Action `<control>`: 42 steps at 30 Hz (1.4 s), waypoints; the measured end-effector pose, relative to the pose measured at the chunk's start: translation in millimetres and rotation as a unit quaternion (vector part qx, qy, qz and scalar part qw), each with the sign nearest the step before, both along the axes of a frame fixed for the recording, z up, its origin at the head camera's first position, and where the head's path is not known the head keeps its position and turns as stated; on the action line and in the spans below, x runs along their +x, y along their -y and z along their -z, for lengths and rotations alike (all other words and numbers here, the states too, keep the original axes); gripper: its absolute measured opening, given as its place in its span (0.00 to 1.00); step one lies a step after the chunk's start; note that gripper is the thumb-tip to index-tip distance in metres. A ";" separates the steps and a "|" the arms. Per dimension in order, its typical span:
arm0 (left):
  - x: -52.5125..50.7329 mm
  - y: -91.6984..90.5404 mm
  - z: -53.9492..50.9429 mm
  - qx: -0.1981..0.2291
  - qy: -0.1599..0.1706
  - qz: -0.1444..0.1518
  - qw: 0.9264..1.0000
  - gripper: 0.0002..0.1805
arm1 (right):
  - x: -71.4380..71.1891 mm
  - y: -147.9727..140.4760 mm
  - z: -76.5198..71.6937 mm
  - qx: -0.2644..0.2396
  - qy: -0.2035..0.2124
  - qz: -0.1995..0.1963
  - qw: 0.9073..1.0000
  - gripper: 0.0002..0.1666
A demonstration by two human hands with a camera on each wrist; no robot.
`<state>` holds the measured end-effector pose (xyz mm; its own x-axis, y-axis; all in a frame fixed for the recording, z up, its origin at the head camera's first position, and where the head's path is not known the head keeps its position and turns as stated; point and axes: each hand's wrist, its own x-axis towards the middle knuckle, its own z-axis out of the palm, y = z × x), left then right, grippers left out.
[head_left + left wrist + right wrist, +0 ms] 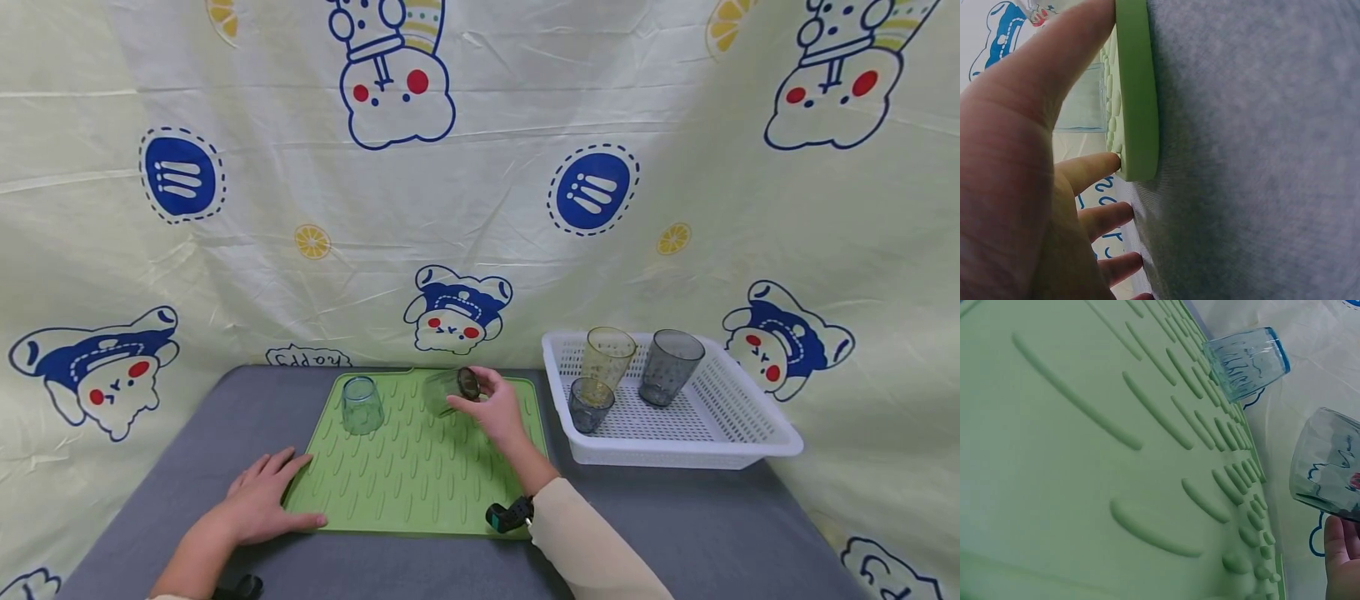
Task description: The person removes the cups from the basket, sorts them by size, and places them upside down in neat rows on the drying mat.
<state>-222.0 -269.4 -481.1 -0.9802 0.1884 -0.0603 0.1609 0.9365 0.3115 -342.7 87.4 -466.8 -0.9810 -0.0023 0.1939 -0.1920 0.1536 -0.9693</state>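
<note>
My right hand (498,412) holds a clear grey glass (441,392) tipped on its side over the far part of a green ridged mat (420,500). Its dark end points toward the hand. In the right wrist view, that grey glass (1325,465) is cut off by the right edge, with fingertips (1336,540) against it. A bluish glass (362,408) stands on the mat at the far left, narrower end up. At the mat's left edge rests my left hand (258,500), fingers spread. Its thumb and index finger touch the mat (1138,94); the other fingers reach the grey cloth.
To the right of the mat sits a white perforated basket (682,454). Inside are a yellowish glass (609,354), a tall grey glass (670,367) and a small grey glass (590,407). A printed curtain (480,208) hangs behind the grey-covered table (645,517).
</note>
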 end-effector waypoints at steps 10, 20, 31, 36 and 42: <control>1.1 -0.9 -1.9 0.001 -0.003 0.001 1.000 0.59 | -3.9 9.3 0.8 0.038 0.001 -0.005 0.999 0.38; -0.3 -1.0 -0.1 -0.001 -0.001 -0.004 1.000 0.60 | -10.0 16.0 6.9 0.033 -0.008 -0.022 0.999 0.39; 0.3 -2.9 -2.6 -0.010 -0.003 -0.006 1.000 0.59 | -17.8 24.6 14.6 0.041 -0.004 -0.053 0.998 0.40; 0.5 -3.1 -2.8 -0.009 0.000 -0.007 1.000 0.59 | -17.6 26.3 14.9 0.055 -0.002 -0.061 0.997 0.40; 0.1 -3.2 -2.7 -0.007 0.003 -0.006 1.000 0.59 | -16.2 28.2 15.2 0.064 0.006 -0.064 0.996 0.39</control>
<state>-221.9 -266.3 -478.4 -0.9821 0.1754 -0.0694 0.1472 0.9427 0.2993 -358.9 59.2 -482.0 -0.9735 -0.1503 0.1721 -0.2059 0.2506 -0.9459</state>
